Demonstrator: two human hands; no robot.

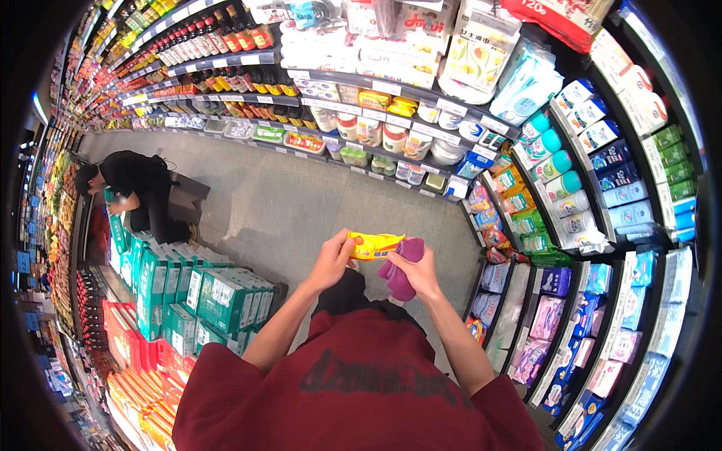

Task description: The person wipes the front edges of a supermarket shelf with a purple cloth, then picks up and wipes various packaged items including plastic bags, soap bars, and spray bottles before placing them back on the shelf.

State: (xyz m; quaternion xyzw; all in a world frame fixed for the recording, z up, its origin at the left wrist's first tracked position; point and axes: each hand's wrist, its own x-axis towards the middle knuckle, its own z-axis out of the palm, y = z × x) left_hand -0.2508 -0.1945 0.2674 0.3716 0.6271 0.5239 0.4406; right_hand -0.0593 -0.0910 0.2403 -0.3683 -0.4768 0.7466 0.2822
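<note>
A yellow plastic packet (373, 247) with printing is stretched between my two hands in front of my torso. Its left end is pinched in the fingers of my left hand (334, 256). My right hand (414, 270) grips the packet's right end, and a folded purple cloth (401, 280) is bunched in the same hand, hanging below the packet. Part of the cloth is hidden behind my fingers.
Store shelves with bottles, tubs and packets (395, 135) run across the far side and curve round at my right (564, 220). Stacked green boxes (225, 296) stand at my left. Beyond them a person in black (132, 186) bends over the boxes. Grey floor (293, 197) shows between.
</note>
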